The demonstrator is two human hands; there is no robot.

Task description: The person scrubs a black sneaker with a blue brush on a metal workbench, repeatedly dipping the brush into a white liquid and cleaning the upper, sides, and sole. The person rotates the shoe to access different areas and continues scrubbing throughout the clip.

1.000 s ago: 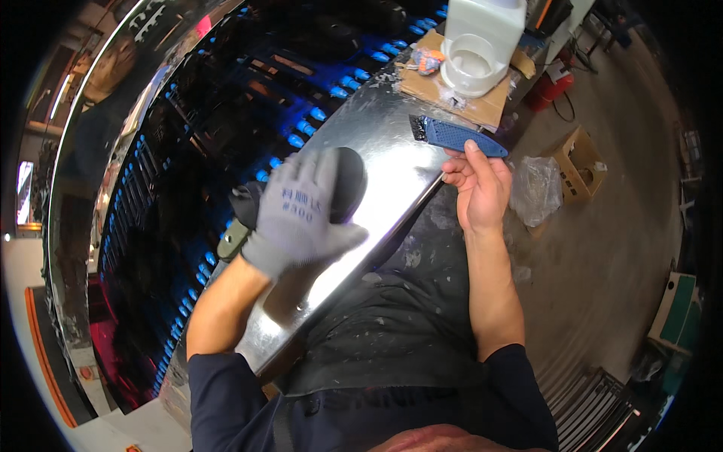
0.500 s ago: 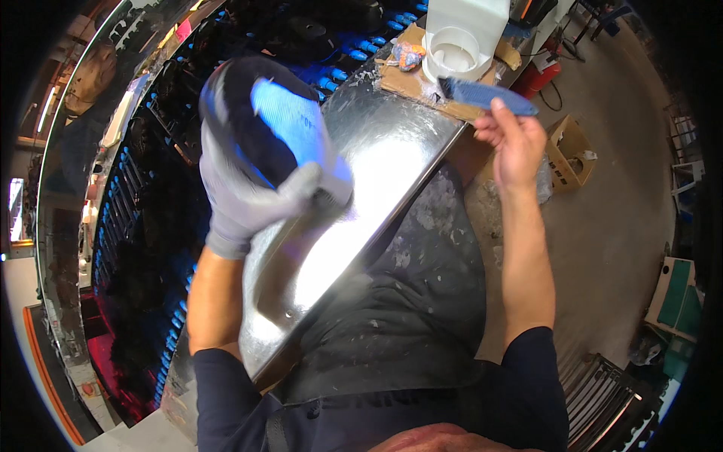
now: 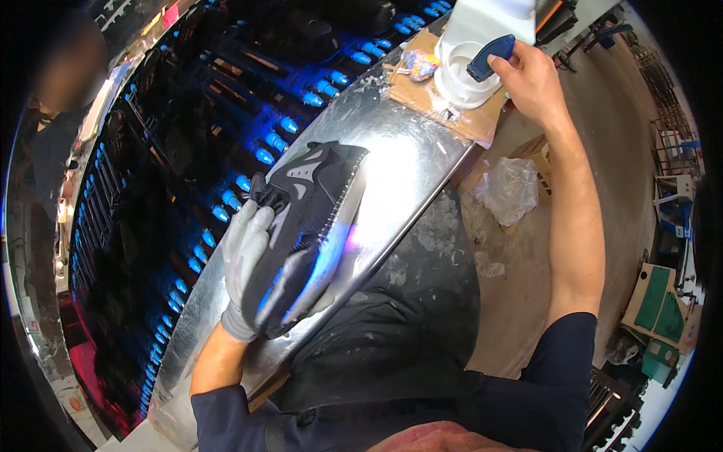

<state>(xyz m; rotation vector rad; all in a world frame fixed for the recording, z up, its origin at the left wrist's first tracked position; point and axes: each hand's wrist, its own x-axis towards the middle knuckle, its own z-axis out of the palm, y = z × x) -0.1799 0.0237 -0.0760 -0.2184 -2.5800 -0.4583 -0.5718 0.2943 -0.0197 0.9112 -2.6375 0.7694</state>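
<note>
A grey-gloved left hand (image 3: 243, 255) grips a black fabric shoe (image 3: 307, 197), seemingly for steadiness, over a shiny metal bench (image 3: 407, 169) as the bare right hand (image 3: 538, 84) pinches a blue brush (image 3: 488, 59) above a round white pot (image 3: 462, 97).

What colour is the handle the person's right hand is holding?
The handle is dark blue, best seen in the head view.

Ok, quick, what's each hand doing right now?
Left hand: gloved, closed on the shoe.
Right hand: bare, closed on the blue brush, at the white cup.
</note>
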